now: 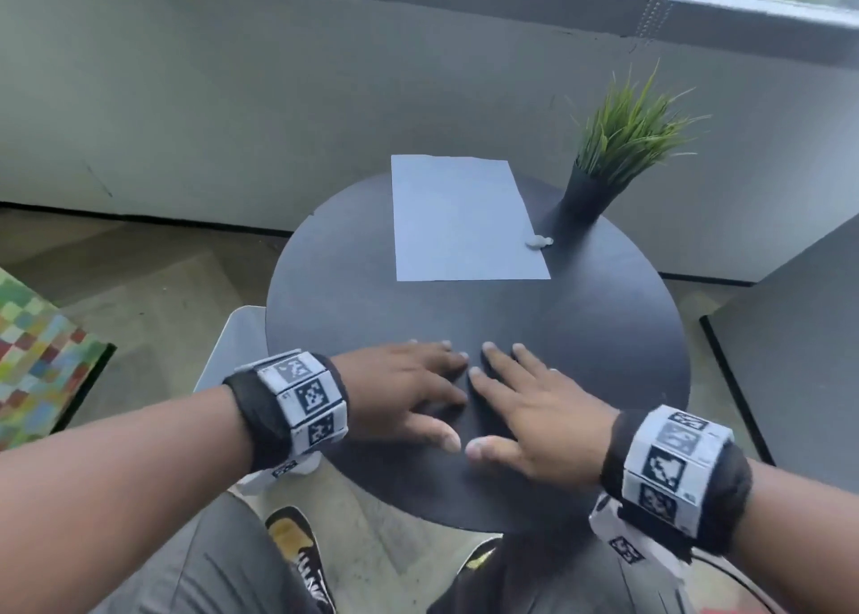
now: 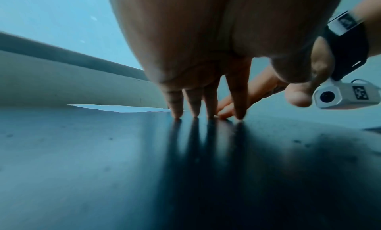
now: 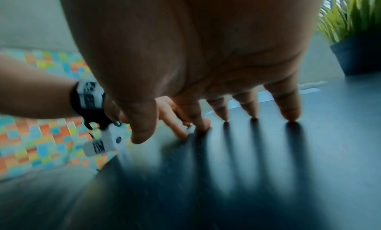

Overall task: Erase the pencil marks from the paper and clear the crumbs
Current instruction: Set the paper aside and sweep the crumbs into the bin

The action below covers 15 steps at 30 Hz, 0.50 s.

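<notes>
Any pencil marks on the paper [image 1: 462, 218] are too faint to tell. The small white lump [image 1: 539, 241] at its right edge is blurred; the table [image 1: 604, 334] near edge hides behind the forearms.

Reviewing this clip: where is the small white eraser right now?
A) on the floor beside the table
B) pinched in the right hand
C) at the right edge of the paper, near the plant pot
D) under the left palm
C: the eraser lies at the right edge of the paper, by the plant pot; both the left hand and the right hand rest open on the table, holding nothing.
</notes>
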Available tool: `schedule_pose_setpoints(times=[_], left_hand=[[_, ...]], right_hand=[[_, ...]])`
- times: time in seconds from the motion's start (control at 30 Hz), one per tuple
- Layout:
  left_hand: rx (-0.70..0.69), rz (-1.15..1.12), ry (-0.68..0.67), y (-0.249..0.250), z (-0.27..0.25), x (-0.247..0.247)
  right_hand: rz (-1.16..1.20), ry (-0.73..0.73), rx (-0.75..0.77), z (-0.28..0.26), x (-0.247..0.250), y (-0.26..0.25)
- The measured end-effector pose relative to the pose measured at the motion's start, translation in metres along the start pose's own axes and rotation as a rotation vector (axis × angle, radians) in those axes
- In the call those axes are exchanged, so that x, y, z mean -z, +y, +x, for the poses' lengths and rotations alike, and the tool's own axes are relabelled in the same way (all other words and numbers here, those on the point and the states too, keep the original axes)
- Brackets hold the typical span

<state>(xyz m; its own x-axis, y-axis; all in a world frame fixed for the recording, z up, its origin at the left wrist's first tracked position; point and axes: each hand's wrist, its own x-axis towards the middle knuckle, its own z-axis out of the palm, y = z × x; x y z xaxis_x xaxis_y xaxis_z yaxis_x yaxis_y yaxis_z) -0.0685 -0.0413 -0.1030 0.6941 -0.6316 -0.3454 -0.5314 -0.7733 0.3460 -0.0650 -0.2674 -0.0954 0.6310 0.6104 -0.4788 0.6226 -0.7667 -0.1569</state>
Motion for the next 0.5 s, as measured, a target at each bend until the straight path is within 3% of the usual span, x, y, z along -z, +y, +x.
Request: schedule_pose_setpoints(times=[0.07,0.1,0.17,0.2,0.27,0.33,0.4,0.5], left_hand=[[-0.09,-0.031,0.099,-0.006,0.003,0.009],[-0.034,0.0,0.145,-0.012,0.009,0.013],[0.179,0.055,0.116,-0.023,0.021,0.017],[0.239,0.083,0.05,-0.023,0.024,0.017],[0.199,0.116,-0.063,-0.015,0.021,0.014],[0.071,0.035,-0.134,0.001,0.006,0.013],[-0.027,-0.139,-0.134,0.012,-0.014,0.014],[0.007,-0.15,0.103,0.007,-0.022,0.003]], right_hand=[[0.159,0.052,0.172,-0.001,0.019,0.01],[0.252,0.105,0.139,0.005,0.026,0.029],[0.269,0.193,-0.164,0.017,0.037,0.075],[0.198,0.154,-0.353,0.018,0.037,0.088],[0.129,0.021,-0.503,0.016,0.021,0.089],[0.094,-0.033,-0.383,-0.003,0.003,0.051],[0.094,-0.062,-0.121,-0.035,-0.006,0.002],[0.241,-0.019,0.086,-0.046,-0.004,0.002]])
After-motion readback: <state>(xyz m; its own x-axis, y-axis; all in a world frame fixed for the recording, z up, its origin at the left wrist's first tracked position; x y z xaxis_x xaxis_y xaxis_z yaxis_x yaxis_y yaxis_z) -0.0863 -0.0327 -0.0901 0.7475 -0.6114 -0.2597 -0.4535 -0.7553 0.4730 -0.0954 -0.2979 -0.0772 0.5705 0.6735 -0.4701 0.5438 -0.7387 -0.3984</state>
